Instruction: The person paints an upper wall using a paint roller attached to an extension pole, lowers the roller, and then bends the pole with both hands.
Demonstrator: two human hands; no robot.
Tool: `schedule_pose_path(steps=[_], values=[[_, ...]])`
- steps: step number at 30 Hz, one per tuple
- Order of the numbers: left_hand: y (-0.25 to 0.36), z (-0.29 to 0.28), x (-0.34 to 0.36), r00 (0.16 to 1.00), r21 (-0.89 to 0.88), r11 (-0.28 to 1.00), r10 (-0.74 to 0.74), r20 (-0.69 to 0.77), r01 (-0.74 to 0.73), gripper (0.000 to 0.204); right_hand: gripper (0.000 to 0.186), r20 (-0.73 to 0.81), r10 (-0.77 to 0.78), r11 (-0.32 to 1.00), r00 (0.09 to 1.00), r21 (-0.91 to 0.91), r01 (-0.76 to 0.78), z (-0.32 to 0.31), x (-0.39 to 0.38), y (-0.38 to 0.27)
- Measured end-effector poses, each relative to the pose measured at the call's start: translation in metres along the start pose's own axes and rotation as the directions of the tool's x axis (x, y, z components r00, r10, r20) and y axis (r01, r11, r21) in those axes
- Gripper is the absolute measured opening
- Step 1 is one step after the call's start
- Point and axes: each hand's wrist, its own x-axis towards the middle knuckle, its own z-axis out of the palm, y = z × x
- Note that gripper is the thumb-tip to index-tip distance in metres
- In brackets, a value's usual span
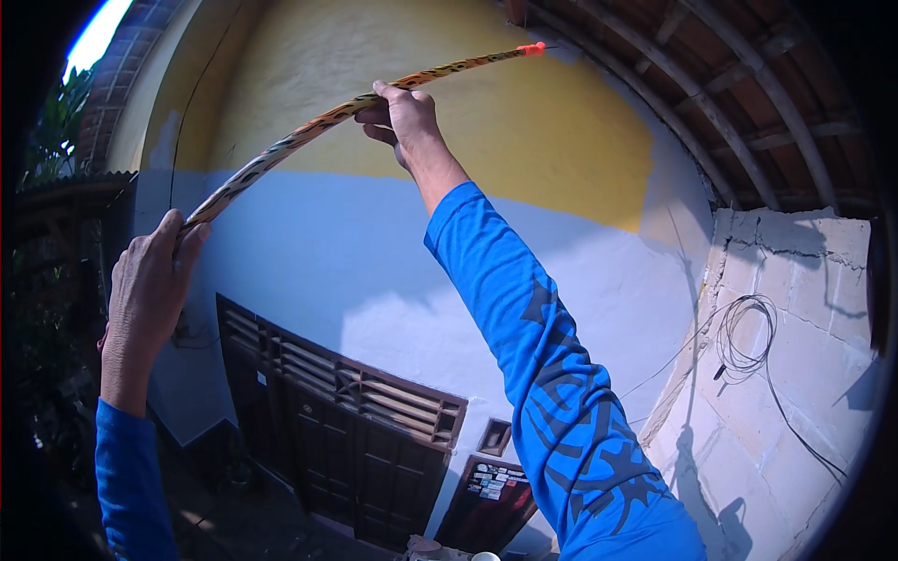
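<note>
Up ahead, mottled orange-tipped pole (292,142)

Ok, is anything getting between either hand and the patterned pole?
Nothing visible does. The left hand grips the lower end of the patterned pole, and the right hand holds it farther up, both bare. The stretch between them, and on to the orange tip, shows uncovered too.

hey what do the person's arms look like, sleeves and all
The right sleeve is long and bright blue, with dark, curving and jagged markings along the forearm. The left sleeve is a matching blue. The left grip and right grip are human hands, both ungloved.
</note>
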Motion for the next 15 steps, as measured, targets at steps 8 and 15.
schedule_pose_path(steps=[8, 15], values=[[0.006, 0.005, 0.015, 0.997, 0.007, 0.998, 0.062, -0.037, -0.062, 0.042, 0.022, -0.041, -0.013, 1.000, 0.999, -0.017, 0.012, -0.010, 0.012, -0.008], [0.002, 0.004, 0.005, 0.998, 0.017, 0.998, 0.060, -0.037, -0.059, 0.042, 0.023, -0.024, -0.001, 1.000, 1.000, -0.018, 0.001, -0.007, 0.001, -0.005]])
